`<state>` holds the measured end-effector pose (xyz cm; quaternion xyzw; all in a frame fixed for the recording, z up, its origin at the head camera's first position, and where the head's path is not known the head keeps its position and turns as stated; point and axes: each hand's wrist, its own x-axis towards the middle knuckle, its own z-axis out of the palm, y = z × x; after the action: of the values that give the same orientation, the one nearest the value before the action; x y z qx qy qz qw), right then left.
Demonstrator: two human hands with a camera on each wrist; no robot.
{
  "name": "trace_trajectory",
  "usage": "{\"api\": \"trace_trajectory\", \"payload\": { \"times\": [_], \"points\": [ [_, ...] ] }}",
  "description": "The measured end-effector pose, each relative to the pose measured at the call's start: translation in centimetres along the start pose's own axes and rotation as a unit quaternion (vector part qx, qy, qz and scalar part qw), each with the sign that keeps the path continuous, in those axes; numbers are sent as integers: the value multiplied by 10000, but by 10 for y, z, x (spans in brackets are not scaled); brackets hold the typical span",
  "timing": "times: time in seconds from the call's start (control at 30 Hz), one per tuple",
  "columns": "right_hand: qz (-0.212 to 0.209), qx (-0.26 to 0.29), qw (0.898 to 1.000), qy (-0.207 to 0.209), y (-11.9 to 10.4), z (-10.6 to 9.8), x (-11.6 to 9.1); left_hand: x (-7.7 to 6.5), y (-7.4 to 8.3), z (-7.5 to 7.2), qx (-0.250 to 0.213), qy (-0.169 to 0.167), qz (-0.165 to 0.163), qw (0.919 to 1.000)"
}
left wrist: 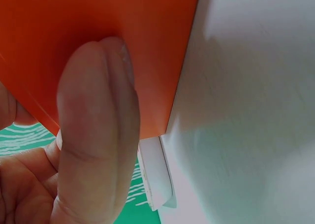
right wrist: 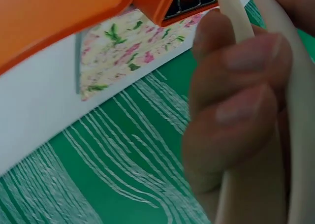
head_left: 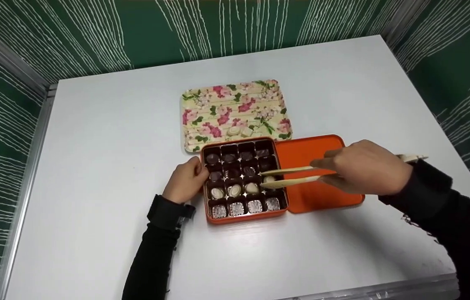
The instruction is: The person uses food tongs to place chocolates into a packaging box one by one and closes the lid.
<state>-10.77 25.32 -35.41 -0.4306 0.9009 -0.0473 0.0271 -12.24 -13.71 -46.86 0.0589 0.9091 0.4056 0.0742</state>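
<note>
1. At the left edge of the orange box (head_left: pixel 248 217), your left hand (head_left: pixel 185 180) gripped the side with curled fingers; up close, the left wrist view showed a fingertip (left wrist: pixel 93 101) pressed on the orange wall.
2. To the right, above the orange lid (head_left: pixel 301 153), your right hand (head_left: pixel 360 168) pinched a pair of pale tongs (head_left: pixel 291 170), its fingers curled around them and their back end sticking out past your wrist.
3. Over the box's right-hand column, the two tong tips stood apart, one on each side of a pale chocolate (head_left: pixel 269 179) in the second row from you; you could not tell whether they touched it.
4. The box sat flat on the white table (head_left: pixel 93 166), near the middle, with its compartments laid out four by four.
5. Dark chocolates (head_left: pixel 229 158) filled much of the two far rows, while more pale chocolates (head_left: pixel 234 191) sat in the row before you, left of the tongs. The nearest row shone silvery, its contents too unclear to tell.
6. The lid lay flat against the box's right side, partly under your right hand.
7. Just behind the box was a flowered tray (head_left: pixel 226 113), with a few pale pieces (head_left: pixel 246 131) near its front edge.
8. Beyond the table rose a green wall (head_left: pixel 156 46) with white streaks.
</note>
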Motion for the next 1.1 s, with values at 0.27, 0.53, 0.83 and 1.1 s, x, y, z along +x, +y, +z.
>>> {"api": "trace_trajectory", "payload": {
  "times": [0.27,0.53,0.83,1.1],
  "points": [
    [-25,-232,9996,-183,-13,-10,12,-1,0,-1,-8,3,60,10000],
    [108,-248,9986,-450,-11,-12,13,0,-1,-1,-1,-15,-1,10000],
    [223,-120,9977,-636,-8,-16,15,-1,-1,-2,-3,-35,62,10000],
    [262,429,9970,-595,9,-23,23,0,-1,-1,19,-41,4,10000]
  ]
}}
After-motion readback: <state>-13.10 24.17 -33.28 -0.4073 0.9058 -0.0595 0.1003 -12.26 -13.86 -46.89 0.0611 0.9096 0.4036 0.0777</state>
